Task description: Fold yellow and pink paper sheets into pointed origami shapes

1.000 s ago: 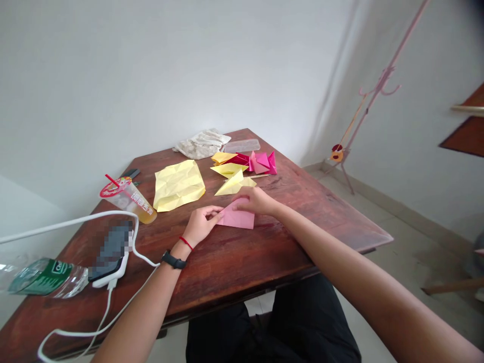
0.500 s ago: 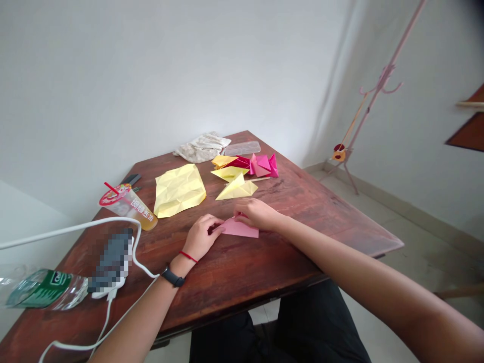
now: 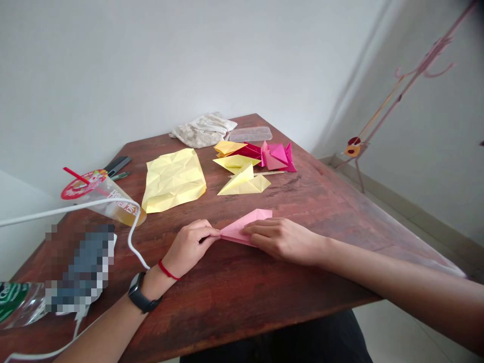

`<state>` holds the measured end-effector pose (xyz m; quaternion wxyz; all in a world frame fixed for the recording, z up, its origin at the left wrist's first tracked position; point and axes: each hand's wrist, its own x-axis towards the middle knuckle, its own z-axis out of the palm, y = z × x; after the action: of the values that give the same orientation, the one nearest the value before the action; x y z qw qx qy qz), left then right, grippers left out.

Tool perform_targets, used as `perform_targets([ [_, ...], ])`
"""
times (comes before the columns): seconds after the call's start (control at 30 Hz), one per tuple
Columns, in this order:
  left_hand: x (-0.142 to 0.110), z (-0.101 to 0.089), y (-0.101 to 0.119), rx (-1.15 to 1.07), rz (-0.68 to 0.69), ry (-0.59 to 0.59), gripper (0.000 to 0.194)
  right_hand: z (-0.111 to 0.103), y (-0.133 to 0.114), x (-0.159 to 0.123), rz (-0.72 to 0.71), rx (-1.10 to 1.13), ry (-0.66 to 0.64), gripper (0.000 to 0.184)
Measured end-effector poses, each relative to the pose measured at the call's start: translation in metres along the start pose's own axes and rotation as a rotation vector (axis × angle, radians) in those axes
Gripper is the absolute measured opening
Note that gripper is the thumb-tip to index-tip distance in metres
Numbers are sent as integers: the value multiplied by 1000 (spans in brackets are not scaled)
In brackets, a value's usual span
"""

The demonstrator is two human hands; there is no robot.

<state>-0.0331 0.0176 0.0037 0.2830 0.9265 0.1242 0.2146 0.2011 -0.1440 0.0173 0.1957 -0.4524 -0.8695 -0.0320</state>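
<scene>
Head camera, downward (table near)

At eight o'clock, a pixelated patch blurs what lies on the bench, and a plastic water bottle runs off the left edge. The left hand and right hand cover the ends of the pink paper. At two o'clock, a blurred coat stand is cut off by the top edge.

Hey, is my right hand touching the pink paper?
Touching. The head view shows the right hand resting directly on the folded pink paper, with no gap between them.
</scene>
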Motion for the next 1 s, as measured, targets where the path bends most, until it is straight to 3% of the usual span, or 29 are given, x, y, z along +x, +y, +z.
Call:
perform_targets([
  [0.2,-4,-8,2,135,29,-14,20,8,4,-11,-2,100,38,28],
  [0.43,-2,-22,3,226,156,-125,24,10,6,-16,-3,164,61,32],
  [0.7,2,-21,6,132,-11,-69,22,10,6,-14,33,219,56,36],
  [1.0,2,-9,19,251,-24,-24,18,9,5,-14,43,232,59,32],
])
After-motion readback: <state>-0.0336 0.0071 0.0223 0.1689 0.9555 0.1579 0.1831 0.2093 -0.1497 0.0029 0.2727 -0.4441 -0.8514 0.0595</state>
